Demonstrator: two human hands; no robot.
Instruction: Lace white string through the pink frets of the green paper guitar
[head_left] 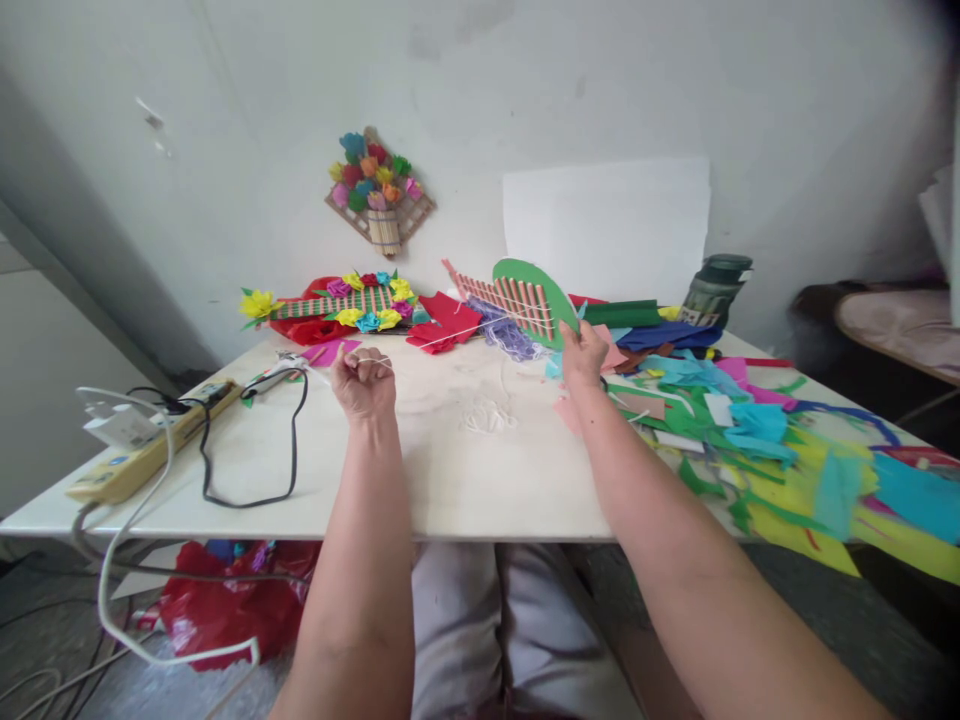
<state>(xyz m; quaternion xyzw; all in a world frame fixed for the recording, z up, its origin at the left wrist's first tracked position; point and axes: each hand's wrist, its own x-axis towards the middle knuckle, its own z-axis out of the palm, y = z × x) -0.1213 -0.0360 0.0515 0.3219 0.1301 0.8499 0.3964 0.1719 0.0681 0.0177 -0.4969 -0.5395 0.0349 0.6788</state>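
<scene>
White plaster wall backs a pale table (450,480) scattered with craft paper. At the far left edge lies a yellow power strip (150,450) with a white plug and a looping black cord (292,440) beside it. Under that end of the table sits a red plastic bag (225,605) on the floor. Farther back, a finished stick panel trimmed with paper flowers (337,300) lies flat, and a similar flower basket piece (380,190) hangs on the wall above it.

Left of centre, the left hand (364,382) is curled into a tight fist above the table, pinching a thin white string (450,335) that runs taut up and to the right. That string ends at a green paper shape with wooden sticks (529,298) across it, held tilted in the air above the table's rear half. The right hand (583,355) grips its lower edge, fingers closed around it. Behind it lies what looks like a tangle of purple yarn (510,335), though it is partly hidden.

To the right spreads a heap of coloured paper scraps (787,450), with a dark green bottle (716,288) near the wall.
</scene>
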